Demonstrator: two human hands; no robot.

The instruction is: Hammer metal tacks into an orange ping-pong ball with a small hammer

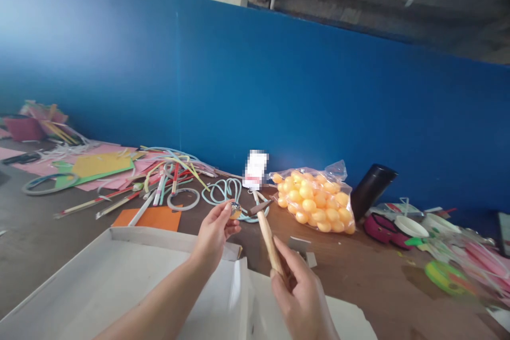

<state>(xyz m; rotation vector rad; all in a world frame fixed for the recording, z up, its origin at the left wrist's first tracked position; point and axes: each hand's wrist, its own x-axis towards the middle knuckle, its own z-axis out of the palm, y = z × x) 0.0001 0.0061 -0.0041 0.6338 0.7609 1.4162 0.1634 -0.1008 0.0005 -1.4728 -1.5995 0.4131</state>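
Note:
My left hand (215, 231) is closed, its thumb and fingers pinching a small shiny round piece (235, 210), silvery on top and orange-gold below. I cannot make out its exact kind. My right hand (298, 287) is wrapped round the wooden handle of a small hammer (270, 241). The hammer's dark narrow head points up and away from me, just right of the round piece and apart from it. Both hands are raised above a white shallow box (155, 271) at the table's near side.
Beyond my hands lie coiled light-blue tubing (227, 191) and a clear bag of orange balls (314, 199). A black bottle (372, 188) leans against the blue partition (258, 74). Coloured paper (103, 162) and strips clutter the left; a green tape roll (444, 276) lies right.

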